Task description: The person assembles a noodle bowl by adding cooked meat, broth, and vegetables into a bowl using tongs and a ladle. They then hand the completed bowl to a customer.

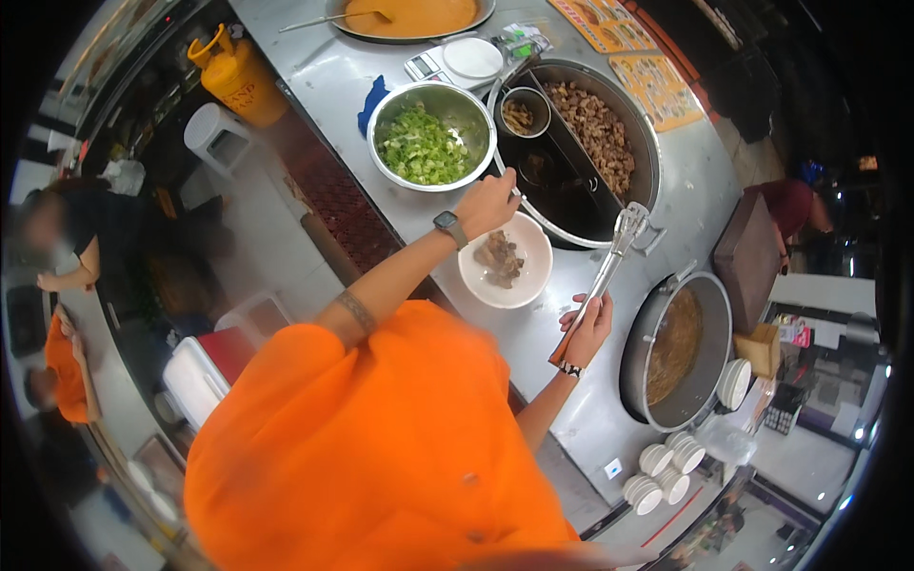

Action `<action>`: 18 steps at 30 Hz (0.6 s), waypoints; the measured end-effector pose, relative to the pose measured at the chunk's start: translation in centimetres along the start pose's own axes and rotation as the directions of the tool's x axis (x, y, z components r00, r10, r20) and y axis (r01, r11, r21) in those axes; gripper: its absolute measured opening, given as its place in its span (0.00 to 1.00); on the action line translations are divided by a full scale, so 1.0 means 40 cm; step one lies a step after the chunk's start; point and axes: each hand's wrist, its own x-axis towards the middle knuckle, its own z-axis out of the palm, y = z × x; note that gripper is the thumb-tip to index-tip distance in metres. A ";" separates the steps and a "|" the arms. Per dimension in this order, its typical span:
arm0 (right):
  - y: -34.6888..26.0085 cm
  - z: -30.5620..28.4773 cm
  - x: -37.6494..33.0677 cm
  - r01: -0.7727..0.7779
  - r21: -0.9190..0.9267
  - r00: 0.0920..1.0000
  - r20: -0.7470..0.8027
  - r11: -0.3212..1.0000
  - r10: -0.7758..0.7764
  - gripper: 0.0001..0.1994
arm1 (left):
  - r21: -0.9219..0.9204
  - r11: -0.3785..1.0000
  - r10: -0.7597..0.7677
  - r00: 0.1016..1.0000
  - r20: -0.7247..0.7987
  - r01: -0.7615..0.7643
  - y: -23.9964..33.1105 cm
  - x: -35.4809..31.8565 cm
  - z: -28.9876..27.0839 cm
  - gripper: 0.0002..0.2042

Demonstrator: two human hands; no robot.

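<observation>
My left hand (pixel 487 202), with a watch on its wrist, is closed at the near left rim of a large divided pot (pixel 650 152). What its fingers hold, if anything, I cannot make out. Just below it, a white bowl (pixel 533 285) holds some pieces of meat (pixel 499 259). My right hand (pixel 590 328) is wrapped round metal tongs (pixel 609 262), their tips reaching the pot's near right edge. Inside the pot, chopped meat (pixel 595 133) fills the far right section. Dark broth (pixel 571 211) and a small round container (pixel 523 112) occupy the other section.
A steel bowl of chopped greens (pixel 419 147) stands left of the pot. Beyond are a white scale (pixel 428 68) and a pan of orange sauce (pixel 419 17). At right are another deep pot (pixel 709 381) and stacked white bowls (pixel 657 462). Other people work at far left.
</observation>
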 end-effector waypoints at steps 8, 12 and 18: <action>0.021 -0.063 0.003 -0.100 -0.144 0.995 -0.020 0.984 0.099 0.24 | -0.164 0.984 -0.061 0.998 0.015 0.062 -0.063 -0.093 -0.118 0.07; 0.011 -0.129 0.125 0.023 -0.466 1.000 0.021 0.884 -0.015 0.26 | -0.081 0.978 -0.183 0.976 0.116 0.192 -0.101 -0.261 -0.192 0.07; -0.027 -0.104 0.527 0.259 -0.890 0.951 0.168 0.376 -0.259 0.29 | 0.040 0.891 -0.454 0.888 0.065 0.453 -0.220 -0.498 -0.265 0.09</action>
